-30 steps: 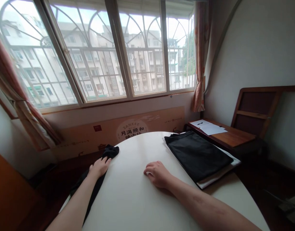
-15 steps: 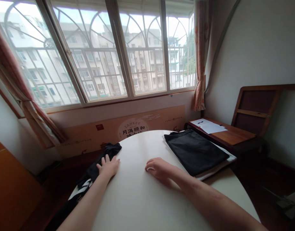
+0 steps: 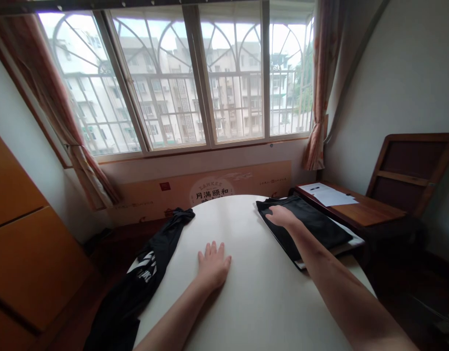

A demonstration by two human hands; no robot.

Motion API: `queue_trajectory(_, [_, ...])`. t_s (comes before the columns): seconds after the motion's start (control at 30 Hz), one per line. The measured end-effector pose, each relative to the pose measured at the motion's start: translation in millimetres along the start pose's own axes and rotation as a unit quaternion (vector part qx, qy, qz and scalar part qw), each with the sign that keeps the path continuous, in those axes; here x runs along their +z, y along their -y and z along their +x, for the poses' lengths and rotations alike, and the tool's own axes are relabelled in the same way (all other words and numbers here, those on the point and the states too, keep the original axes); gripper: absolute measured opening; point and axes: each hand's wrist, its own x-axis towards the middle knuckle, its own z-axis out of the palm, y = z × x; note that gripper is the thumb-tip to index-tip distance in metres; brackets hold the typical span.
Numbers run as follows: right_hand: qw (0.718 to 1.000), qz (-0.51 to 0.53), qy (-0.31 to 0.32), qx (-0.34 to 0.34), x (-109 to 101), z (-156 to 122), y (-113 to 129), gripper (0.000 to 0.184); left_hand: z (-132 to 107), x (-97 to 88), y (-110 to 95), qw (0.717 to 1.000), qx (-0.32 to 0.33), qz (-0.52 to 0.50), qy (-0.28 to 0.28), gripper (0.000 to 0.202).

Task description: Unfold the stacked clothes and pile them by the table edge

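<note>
My left hand [image 3: 213, 265] lies flat and open on the round white table [image 3: 254, 292], fingers spread, holding nothing. A loose black garment with white print [image 3: 151, 263] hangs over the table's left edge, apart from that hand. My right hand [image 3: 281, 215] reaches far across and rests with fingers stretched on the near corner of a folded black garment [image 3: 316, 226]. That garment tops a small stack of folded clothes at the table's right side, with a white layer showing below it.
A large flat cardboard box [image 3: 210, 190] leans under the window. A low wooden side table [image 3: 363, 212] with white papers [image 3: 329, 195] and a pen stands at the right, a wooden frame [image 3: 411, 170] behind it. An orange cabinet [image 3: 23, 234] fills the left.
My left hand left the loose black garment and moved right onto the bare tabletop. My right hand moved from the table's middle onto the folded black garment. The view shifted left.
</note>
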Motion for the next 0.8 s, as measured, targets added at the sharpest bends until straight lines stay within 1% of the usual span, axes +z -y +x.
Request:
queue_trajectory(0.07, [0.999, -0.014, 0.019, 0.028, 5.1, -0.7, -5.6, 0.043, -1.4, -0.5, 0.2, 1.0, 0.002, -0.002, 0.0, 0.069])
queue_trajectory(0.17, [0.998, -0.028, 0.021, 0.049, 11.4, -2.8, -4.6, 0.049, 0.5, -1.2, 3.3, 1.0, 0.004, -0.001, 0.001, 0.068])
queue_trajectory(0.2, [0.998, -0.029, 0.016, 0.052, 12.7, -3.4, -3.3, 0.047, 1.3, -1.1, 4.0, 1.0, 0.005, -0.002, 0.001, 0.068])
queue_trajectory(0.33, [0.998, -0.005, -0.006, 0.07, 14.8, -5.2, -0.7, 0.028, 3.0, 0.5, 4.5, 1.0, 0.007, -0.005, -0.002, 0.068])
queue_trajectory(0.4, [0.996, 0.022, -0.017, 0.084, 12.2, -5.2, -2.3, 0.024, 2.8, 0.8, 4.4, 1.0, 0.007, -0.008, -0.003, 0.068])
queue_trajectory(0.5, [0.991, 0.081, -0.046, 0.095, -3.0, -2.9, -6.9, 0.02, 1.3, -0.4, 4.6, 1.0, 0.009, -0.016, -0.003, 0.066])
queue_trajectory(0.53, [0.989, 0.103, -0.061, 0.092, -12.5, -2.0, -8.2, 0.02, 0.8, -1.0, 4.8, 1.0, 0.013, -0.024, -0.008, 0.065])
queue_trajectory(0.6, [0.98, 0.152, -0.099, 0.077, -37.7, -2.4, -7.8, 0.025, 0.4, -2.3, 4.9, 0.997, 0.025, -0.055, -0.039, 0.062])
queue_trajectory(0.63, [0.968, 0.209, -0.123, 0.064, -52.8, -4.8, -5.2, 0.029, 0.8, -2.9, 4.8, 0.994, 0.034, -0.087, -0.062, 0.061])
queue_trajectory(0.67, [0.946, 0.286, -0.145, 0.044, -68.5, -9.4, -0.4, 0.031, 1.6, -3.5, 4.4, 0.986, 0.046, -0.134, -0.087, 0.06])
queue_trajectory(0.7, [0.901, 0.4, -0.166, 0.013, -84.0, -16.5, 6.8, 0.032, 2.8, -4.4, 4.0, 0.972, 0.061, -0.199, -0.113, 0.06])
queue_trajectory(0.73, [0.835, 0.523, -0.17, -0.027, -98.3, -26.1, 16.3, 0.033, 4.1, -5.7, 3.6, 0.948, 0.075, -0.281, -0.13, 0.06])
queue_trajectory(0.77, [0.766, 0.619, -0.156, -0.078, -110.5, -37.9, 27.9, 0.035, 5.3, -7.5, 3.5, 0.912, 0.085, -0.378, -0.133, 0.061])
queue_trajectory(0.8, [0.713, 0.676, -0.136, -0.128, -120.1, -51.3, 40.8, 0.034, 6.0, -10.2, 3.9, 0.862, 0.09, -0.484, -0.122, 0.063])
